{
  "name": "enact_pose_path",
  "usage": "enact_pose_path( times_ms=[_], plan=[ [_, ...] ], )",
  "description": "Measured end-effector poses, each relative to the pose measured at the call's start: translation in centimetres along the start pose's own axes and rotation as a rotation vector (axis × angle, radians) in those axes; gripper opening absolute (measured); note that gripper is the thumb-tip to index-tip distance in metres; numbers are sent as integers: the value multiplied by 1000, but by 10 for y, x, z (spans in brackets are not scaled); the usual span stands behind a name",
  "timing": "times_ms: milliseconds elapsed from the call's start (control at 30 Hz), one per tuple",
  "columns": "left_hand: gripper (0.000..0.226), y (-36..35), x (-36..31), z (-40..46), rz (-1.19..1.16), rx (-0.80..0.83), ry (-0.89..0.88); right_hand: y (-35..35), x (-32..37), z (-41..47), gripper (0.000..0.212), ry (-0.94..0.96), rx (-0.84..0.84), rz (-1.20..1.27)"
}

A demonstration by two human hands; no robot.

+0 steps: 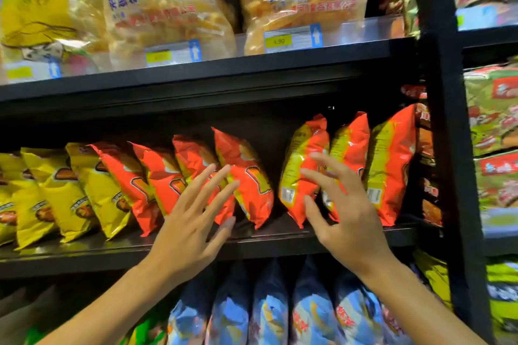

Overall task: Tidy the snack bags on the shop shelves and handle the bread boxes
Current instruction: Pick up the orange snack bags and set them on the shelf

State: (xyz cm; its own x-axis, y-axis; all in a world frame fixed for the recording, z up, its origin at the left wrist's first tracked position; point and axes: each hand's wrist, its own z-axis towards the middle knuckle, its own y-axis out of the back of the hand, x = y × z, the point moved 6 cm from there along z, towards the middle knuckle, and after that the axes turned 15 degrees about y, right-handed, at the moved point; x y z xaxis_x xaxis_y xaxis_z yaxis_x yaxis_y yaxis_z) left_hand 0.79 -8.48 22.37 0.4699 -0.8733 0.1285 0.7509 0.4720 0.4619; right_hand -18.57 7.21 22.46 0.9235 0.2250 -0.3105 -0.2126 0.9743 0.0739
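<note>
A row of orange-red snack bags stands on the middle black shelf (280, 235). The left group leans left, its last bag (246, 176) beside a dark gap. Right of the gap three bags stand nearly upright, the nearest (301, 165) showing its yellow back. My left hand (193, 216) is spread with straight fingers against the left group's bags. Fingers straight and apart, my right hand (342, 210) reaches the nearest upright bag, thumb low by its bottom edge. Neither hand grips anything.
Yellow snack bags (56, 193) fill the shelf's left end. Large clear bags of puffed snacks (168, 8) sit on the shelf above behind price tags (291, 38). Blue bags (269, 305) line the shelf below. A black upright post (448, 120) separates green packs (493, 109) on the right.
</note>
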Motion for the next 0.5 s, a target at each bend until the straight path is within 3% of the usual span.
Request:
enact_pose_path(
  times_ms=[100,333,500],
  plan=[
    [54,4,47,-42,102,3,24,-41,19,19,52,-118,100,156],
    [56,-11,90,-102,182,-26,88,-136,17,29,92,-509,332,100],
    [57,-13,89,-106,139,-67,128,-145,22,24,87,-616,384,-40]
  ],
)
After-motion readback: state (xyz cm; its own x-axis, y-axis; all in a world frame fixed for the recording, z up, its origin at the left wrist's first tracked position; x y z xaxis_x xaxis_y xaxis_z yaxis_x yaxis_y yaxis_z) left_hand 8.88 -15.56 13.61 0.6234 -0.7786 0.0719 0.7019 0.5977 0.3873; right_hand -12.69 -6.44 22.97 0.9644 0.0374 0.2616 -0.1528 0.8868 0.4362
